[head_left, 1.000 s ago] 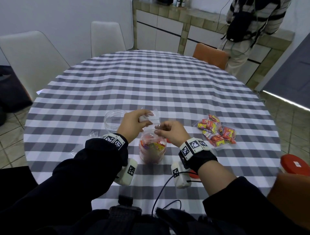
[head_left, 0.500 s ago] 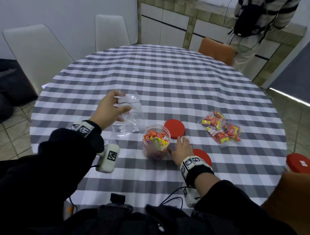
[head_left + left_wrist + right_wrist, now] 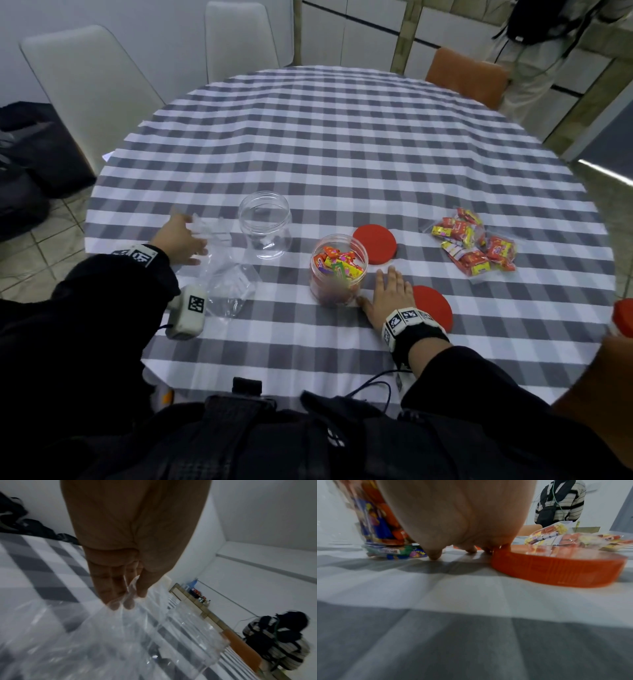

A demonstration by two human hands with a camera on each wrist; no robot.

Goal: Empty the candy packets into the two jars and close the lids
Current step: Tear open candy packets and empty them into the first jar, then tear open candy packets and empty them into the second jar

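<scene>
A clear jar [image 3: 337,270] full of wrapped candy stands open near the table's front, also close up in the right wrist view [image 3: 376,520]. My right hand [image 3: 388,291] lies flat on the cloth between this jar and a red lid [image 3: 432,307], fingertips down [image 3: 435,555] beside that lid [image 3: 556,568]. A second red lid [image 3: 375,244] lies behind the jar. An empty clear jar [image 3: 265,224] stands further left. My left hand [image 3: 185,240] pinches an empty plastic bag [image 3: 85,635] between thumb and fingers, left of the empty jar. A full candy packet [image 3: 474,245] lies to the right.
Another empty clear bag [image 3: 229,287] lies flat near my left wrist. A red-topped object [image 3: 623,317] shows at the right edge. White chairs [image 3: 85,85] and an orange chair [image 3: 466,73] ring the round checked table [image 3: 342,137]. A person [image 3: 534,51] stands at the far counter.
A second ago both hands held the bag over the candy jar. Since then my left hand has carried the emptied bag left and down past the empty jar; my right hand dropped flat beside the filled jar.
</scene>
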